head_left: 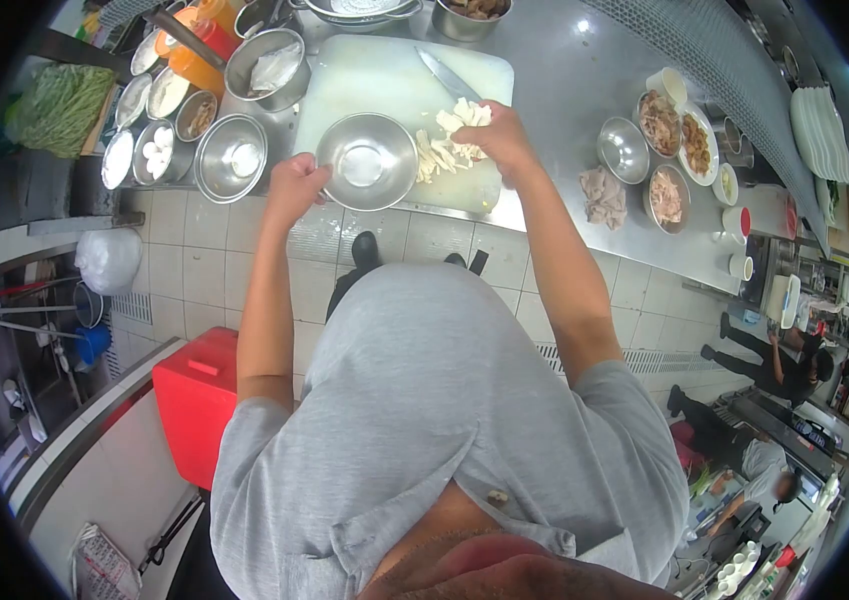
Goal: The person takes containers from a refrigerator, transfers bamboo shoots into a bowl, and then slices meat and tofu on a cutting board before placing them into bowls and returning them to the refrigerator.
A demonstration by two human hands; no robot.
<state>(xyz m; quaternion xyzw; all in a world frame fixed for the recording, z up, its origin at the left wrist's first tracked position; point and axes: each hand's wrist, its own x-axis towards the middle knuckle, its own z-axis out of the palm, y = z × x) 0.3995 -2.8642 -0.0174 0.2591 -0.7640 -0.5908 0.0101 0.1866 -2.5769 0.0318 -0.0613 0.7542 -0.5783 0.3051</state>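
My left hand grips the rim of an empty-looking steel bowl at its left side. The bowl overlaps the front edge of a white cutting board. My right hand is closed around some pale cut strips of food on the board, just right of the bowl. More pale strips lie loose between the bowl and that hand. A knife rests on the board beyond the strips, its handle end near my right hand.
Left of the board stand a steel bowl, a pot and orange bottles. To the right are a small bowl, a crumpled cloth and bowls of meat. A red bin is behind me; people stand far right.
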